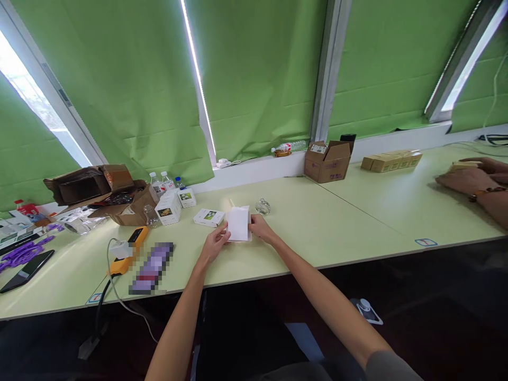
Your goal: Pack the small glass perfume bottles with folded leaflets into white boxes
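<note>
Grey sleeve (391,366) at the lower right comes first, then two bare forearms reaching over the front edge of the pale green tabletop (313,238). Left grip (216,242) pinches the left edge of some white paper (238,225); right grip (261,227) holds its right edge, so the paper stands between the two, over the tabletop. Off to the left lie a pixelated purple thing (151,267) and an orange power strip (137,243) carrying a white adapter (121,248). Just beyond the left grip is a flat white box (206,217); beyond the right one, a clear, shiny object (262,206) too small to make out. Farther back stand an open brown carton (327,164) and, to its right, a row of tan boxes (391,161). Green blinds (254,79) hang behind everything.
</note>
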A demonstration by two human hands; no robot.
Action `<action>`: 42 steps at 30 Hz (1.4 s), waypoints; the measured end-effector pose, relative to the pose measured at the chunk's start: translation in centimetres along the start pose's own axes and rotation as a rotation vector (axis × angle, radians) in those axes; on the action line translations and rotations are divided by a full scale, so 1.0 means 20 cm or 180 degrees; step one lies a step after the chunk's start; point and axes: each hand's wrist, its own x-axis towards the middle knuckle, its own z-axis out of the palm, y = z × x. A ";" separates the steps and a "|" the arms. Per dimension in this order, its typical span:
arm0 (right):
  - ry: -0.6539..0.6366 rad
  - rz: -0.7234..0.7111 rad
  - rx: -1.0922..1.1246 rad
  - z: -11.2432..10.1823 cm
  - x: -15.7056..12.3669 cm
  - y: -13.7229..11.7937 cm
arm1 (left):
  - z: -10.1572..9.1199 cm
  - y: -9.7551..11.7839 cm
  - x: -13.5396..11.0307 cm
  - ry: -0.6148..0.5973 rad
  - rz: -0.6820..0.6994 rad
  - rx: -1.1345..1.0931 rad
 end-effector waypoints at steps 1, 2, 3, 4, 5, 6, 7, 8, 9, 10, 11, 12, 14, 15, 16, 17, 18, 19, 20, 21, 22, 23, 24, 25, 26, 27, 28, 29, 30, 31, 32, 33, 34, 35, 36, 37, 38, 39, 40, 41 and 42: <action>0.0024 0.0029 0.0017 0.00 0.00 0.00 | 0.00 0.00 0.00 0.0053 0.0006 0.0015; 0.0049 0.0063 0.0037 0.00 0.01 0.01 | 0.00 0.01 0.00 0.0140 0.0001 0.0031; 0.0074 0.0094 0.0054 0.01 0.01 0.01 | -0.01 0.01 0.01 0.0238 -0.0025 0.0048; 0.0083 0.0109 0.0073 0.01 0.01 0.01 | -0.01 0.02 0.01 0.0327 -0.0073 0.0057; 0.0071 0.0109 0.0092 0.01 0.01 0.00 | -0.01 0.02 0.01 0.0386 -0.0136 0.0053; 0.0047 0.0098 0.0106 0.01 0.01 0.00 | -0.01 0.03 0.01 0.0418 -0.0201 0.0034; 0.0013 0.0077 0.0110 0.01 0.00 -0.01 | -0.01 0.03 0.01 0.0404 -0.0254 0.0003; -0.0019 0.0051 0.0104 0.02 -0.01 -0.01 | -0.01 0.03 0.01 0.0361 -0.0290 -0.0040; -0.0043 0.0026 0.0095 0.02 -0.01 -0.02 | 0.00 0.03 0.01 0.0310 -0.0310 -0.0084; -0.0071 0.0004 0.0088 0.02 -0.02 -0.02 | 0.00 0.04 0.01 0.0269 -0.0316 -0.0121; -0.0096 -0.0013 0.0090 0.02 -0.02 -0.03 | 0.00 0.04 0.01 0.0244 -0.0314 -0.0148; -0.0130 -0.0022 0.0107 0.02 -0.02 -0.03 | 0.00 0.03 0.01 0.0229 -0.0311 -0.0167; -0.0192 -0.0006 0.0183 0.02 -0.02 -0.03 | -0.01 0.03 0.01 0.0254 -0.0319 -0.0176; -0.0204 0.0022 0.0235 0.03 -0.02 -0.03 | -0.01 0.03 0.01 0.0287 -0.0326 -0.0170; -0.0202 0.0058 0.0290 0.03 -0.01 -0.03 | -0.01 0.03 0.01 0.0330 -0.0333 -0.0163; -0.0191 0.0095 0.0347 0.03 -0.01 -0.03 | -0.02 0.03 0.02 0.0374 -0.0345 -0.0159; -0.0178 0.0129 0.0406 0.03 -0.01 -0.03 | -0.02 0.03 0.02 0.0415 -0.0358 -0.0161; -0.0165 0.0159 0.0464 0.03 0.00 -0.03 | -0.02 0.02 0.02 0.0448 -0.0370 -0.0174; -0.0158 0.0180 0.0515 0.03 0.00 -0.03 | -0.02 0.02 0.02 0.0471 -0.0378 -0.0198; -0.0155 0.0190 0.0556 0.03 0.00 -0.03 | -0.03 0.02 0.03 0.0479 -0.0385 -0.0231; -0.0154 0.0197 0.0585 0.03 0.00 -0.04 | -0.03 0.02 0.03 0.0475 -0.0391 -0.0267; -0.0147 0.0203 0.0603 0.02 -0.01 -0.04 | -0.03 0.02 0.03 0.0460 -0.0393 -0.0302; -0.0137 0.0209 0.0613 0.02 -0.01 -0.04 | -0.03 0.02 0.03 0.0438 -0.0390 -0.0333; -0.0123 0.0213 0.0615 0.02 -0.01 -0.05 | -0.03 0.02 0.03 0.0416 -0.0387 -0.0354; -0.0109 0.0218 0.0614 0.02 -0.01 -0.05 | -0.04 0.02 0.03 0.0399 -0.0384 -0.0364; -0.0099 0.0225 0.0614 0.02 -0.01 -0.05 | -0.04 0.02 0.03 0.0387 -0.0383 -0.0364; -0.0095 0.0227 0.0614 0.02 -0.01 -0.05 | -0.04 0.02 0.03 0.0381 -0.0383 -0.0356; -0.0094 0.0222 0.0616 0.02 -0.01 -0.05 | -0.04 0.02 0.03 0.0374 -0.0386 -0.0344; -0.0099 0.0215 0.0617 0.03 -0.01 -0.05 | -0.03 0.01 0.03 0.0359 -0.0391 -0.0333; -0.0104 0.0214 0.0615 0.03 -0.01 -0.05 | -0.03 0.01 0.03 0.0340 -0.0392 -0.0325; -0.0105 0.0218 0.0611 0.03 -0.01 -0.05 | -0.03 0.01 0.03 0.0322 -0.0387 -0.0320; -0.0103 0.0228 0.0605 0.03 -0.01 -0.05 | -0.03 0.01 0.03 0.0313 -0.0378 -0.0315; -0.0099 0.0239 0.0601 0.03 -0.01 -0.06 | -0.03 0.01 0.03 0.0314 -0.0369 -0.0307; -0.0096 0.0246 0.0602 0.02 -0.02 -0.06 | -0.03 0.00 0.03 0.0323 -0.0362 -0.0298; -0.0093 0.0251 0.0608 0.02 -0.02 -0.07 | -0.03 0.00 0.03 0.0337 -0.0358 -0.0290; -0.0089 0.0250 0.0616 0.02 -0.02 -0.07 | -0.03 -0.01 0.03 0.0348 -0.0361 -0.0282; -0.0087 0.0249 0.0624 0.02 -0.03 -0.07 | -0.03 -0.01 0.03 0.0351 -0.0370 -0.0275; -0.0084 0.0250 0.0630 0.02 -0.03 -0.08 | -0.03 -0.01 0.03 0.0353 -0.0382 -0.0272; -0.0080 0.0253 0.0630 0.02 -0.03 -0.08 | -0.03 -0.01 0.03 0.0349 -0.0397 -0.0272; -0.0078 0.0260 0.0624 0.02 -0.03 -0.08 | -0.04 -0.01 0.03 0.0341 -0.0416 -0.0279; -0.0080 0.0263 0.0616 0.02 -0.03 -0.08 | -0.04 -0.01 0.03 0.0330 -0.0437 -0.0289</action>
